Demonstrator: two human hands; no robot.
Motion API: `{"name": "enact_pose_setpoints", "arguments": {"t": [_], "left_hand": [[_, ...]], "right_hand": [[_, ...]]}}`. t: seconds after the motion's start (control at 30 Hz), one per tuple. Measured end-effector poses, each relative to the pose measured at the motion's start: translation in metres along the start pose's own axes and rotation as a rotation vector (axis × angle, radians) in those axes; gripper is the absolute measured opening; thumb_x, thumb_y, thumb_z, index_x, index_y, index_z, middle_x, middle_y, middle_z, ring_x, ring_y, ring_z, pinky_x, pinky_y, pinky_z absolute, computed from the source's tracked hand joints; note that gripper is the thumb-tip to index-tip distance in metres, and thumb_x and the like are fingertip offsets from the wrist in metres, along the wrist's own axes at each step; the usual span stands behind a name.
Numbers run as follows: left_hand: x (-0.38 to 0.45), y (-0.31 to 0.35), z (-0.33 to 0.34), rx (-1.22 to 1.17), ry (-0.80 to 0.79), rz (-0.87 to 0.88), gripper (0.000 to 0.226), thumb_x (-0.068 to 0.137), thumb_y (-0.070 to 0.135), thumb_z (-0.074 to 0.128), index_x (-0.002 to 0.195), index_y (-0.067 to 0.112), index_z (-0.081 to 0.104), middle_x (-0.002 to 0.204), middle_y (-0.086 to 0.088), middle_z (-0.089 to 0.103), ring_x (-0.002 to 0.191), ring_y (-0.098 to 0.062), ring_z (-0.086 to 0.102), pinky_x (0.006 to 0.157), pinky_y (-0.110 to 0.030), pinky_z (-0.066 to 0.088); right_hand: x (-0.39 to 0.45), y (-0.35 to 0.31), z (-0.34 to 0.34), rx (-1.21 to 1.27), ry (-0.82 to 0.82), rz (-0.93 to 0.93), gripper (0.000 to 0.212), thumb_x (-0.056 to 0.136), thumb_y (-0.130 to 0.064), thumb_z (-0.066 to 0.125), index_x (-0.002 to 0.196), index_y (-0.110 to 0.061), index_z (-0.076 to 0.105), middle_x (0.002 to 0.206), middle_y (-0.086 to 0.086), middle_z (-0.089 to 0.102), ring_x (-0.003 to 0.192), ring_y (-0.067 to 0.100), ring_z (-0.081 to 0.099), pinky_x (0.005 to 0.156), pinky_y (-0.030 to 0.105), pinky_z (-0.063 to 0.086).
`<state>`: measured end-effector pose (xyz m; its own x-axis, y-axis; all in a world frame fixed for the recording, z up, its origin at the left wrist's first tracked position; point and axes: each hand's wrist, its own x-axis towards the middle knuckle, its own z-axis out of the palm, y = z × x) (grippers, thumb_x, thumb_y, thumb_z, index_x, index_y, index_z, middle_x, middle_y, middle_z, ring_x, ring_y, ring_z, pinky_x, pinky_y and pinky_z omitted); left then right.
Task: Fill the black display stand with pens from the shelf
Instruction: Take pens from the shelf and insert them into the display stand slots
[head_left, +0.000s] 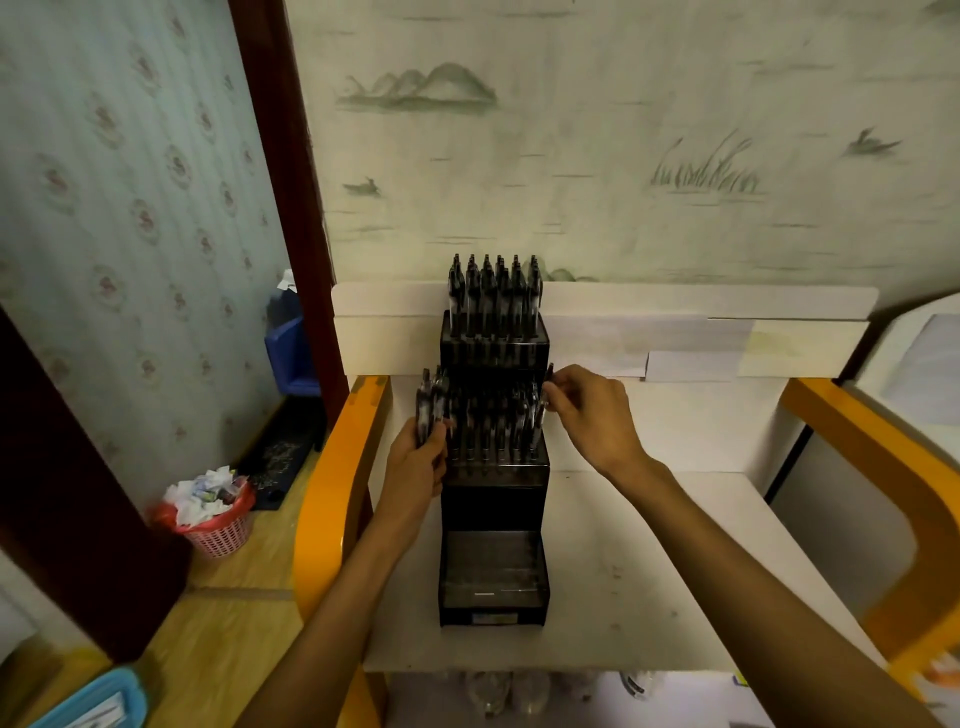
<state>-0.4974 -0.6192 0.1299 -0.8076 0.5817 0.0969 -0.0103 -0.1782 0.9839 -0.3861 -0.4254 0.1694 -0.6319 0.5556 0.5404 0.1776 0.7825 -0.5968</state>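
A white shelf carrying a black tiered display stand.

The white shelf is a flat board with orange-yellow wooden rails along its left and right sides and a low white panel standing along its back edge against the wall. Its surface shows small scuffs and specks. The black display stand rests directly on it, left of centre, running from near the front edge back to the rear panel in three rising steps. Pens stand upright in the top step and in the middle step; the lowest, front step is an open tray. Right of the stand the shelf surface is bare white board.
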Motion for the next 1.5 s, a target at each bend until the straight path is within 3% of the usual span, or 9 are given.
{"name": "enact_pose_setpoints", "arguments": {"t": [0.17,0.37,0.5,0.67,1.07,1.2,1.3,1.37,1.5], "left_hand": [[0.000,0.001,-0.007,0.075,-0.013,0.054,0.012,0.101,0.024,0.054,0.100,0.011,0.055,0.058,0.009,0.054,0.043,-0.001,0.043,0.040,-0.015,0.032],[0.001,-0.003,-0.009,0.055,-0.024,0.030,0.017,0.101,0.034,0.054,0.096,0.018,0.058,0.059,0.009,0.054,0.043,-0.001,0.041,0.039,-0.017,0.031],[0.004,-0.005,-0.009,0.020,-0.037,-0.003,0.025,0.103,0.036,0.049,0.091,0.016,0.057,0.063,0.004,0.055,0.042,-0.004,0.039,0.039,-0.018,0.029],[0.005,-0.007,-0.007,0.061,-0.070,0.060,0.017,0.101,0.033,0.054,0.102,0.017,0.061,0.069,0.003,0.063,0.046,-0.003,0.046,0.041,-0.018,0.035],[0.011,-0.016,-0.016,0.197,-0.102,0.189,0.022,0.100,0.033,0.054,0.108,0.014,0.062,0.072,0.001,0.068,0.053,-0.001,0.058,0.047,-0.013,0.042],[0.021,-0.016,-0.023,0.275,0.010,0.044,0.027,0.103,0.035,0.048,0.093,0.013,0.061,0.066,-0.003,0.062,0.041,-0.003,0.053,0.039,-0.016,0.041],[0.019,-0.018,-0.030,0.383,0.150,0.236,0.023,0.103,0.028,0.050,0.083,0.020,0.060,0.064,-0.003,0.057,0.050,-0.004,0.055,0.050,-0.019,0.044],[0.018,-0.018,-0.033,0.465,0.245,0.326,0.025,0.102,0.029,0.052,0.085,0.012,0.061,0.066,-0.012,0.057,0.058,-0.016,0.059,0.057,-0.031,0.048],[0.021,-0.011,-0.033,0.484,0.301,0.325,0.033,0.101,0.031,0.053,0.084,0.003,0.058,0.069,-0.021,0.056,0.061,-0.033,0.059,0.061,-0.048,0.051]], "right_hand": [[-0.009,0.006,0.016,-0.131,-0.135,0.006,0.024,0.097,-0.032,0.061,0.090,-0.012,0.073,0.074,0.001,0.069,0.064,0.010,0.060,0.069,0.027,0.048],[-0.014,0.003,0.016,-0.248,-0.143,0.101,0.043,0.097,-0.042,0.059,0.067,-0.014,0.072,0.059,0.000,0.067,0.057,0.012,0.063,0.068,0.028,0.053],[-0.017,-0.018,0.018,0.076,-0.175,0.148,0.034,0.095,-0.034,0.064,0.068,-0.015,0.074,0.059,-0.006,0.070,0.054,0.007,0.066,0.063,0.015,0.049],[-0.016,-0.052,0.025,0.506,-0.258,0.276,0.023,0.090,-0.034,0.070,0.087,-0.013,0.077,0.076,0.000,0.076,0.068,0.020,0.074,0.066,0.029,0.062],[-0.018,-0.065,0.049,0.536,-0.160,0.408,0.016,0.089,-0.023,0.073,0.077,-0.013,0.074,0.068,0.002,0.074,0.062,0.019,0.073,0.059,0.024,0.060],[-0.010,-0.068,0.047,0.573,-0.064,0.333,0.014,0.090,-0.017,0.069,0.081,-0.009,0.075,0.071,0.003,0.075,0.066,0.017,0.074,0.064,0.026,0.061],[-0.004,-0.069,0.045,0.331,0.029,0.179,0.016,0.090,-0.024,0.069,0.082,-0.012,0.074,0.071,-0.001,0.073,0.067,0.011,0.071,0.069,0.026,0.058],[-0.003,-0.070,0.045,0.194,0.037,0.081,0.020,0.091,-0.027,0.068,0.081,-0.012,0.073,0.071,-0.001,0.072,0.069,0.011,0.068,0.069,0.025,0.055],[-0.003,-0.073,0.049,0.102,0.052,-0.019,0.020,0.093,-0.028,0.067,0.082,-0.012,0.072,0.071,-0.003,0.069,0.066,0.008,0.063,0.063,0.012,0.047]]}}
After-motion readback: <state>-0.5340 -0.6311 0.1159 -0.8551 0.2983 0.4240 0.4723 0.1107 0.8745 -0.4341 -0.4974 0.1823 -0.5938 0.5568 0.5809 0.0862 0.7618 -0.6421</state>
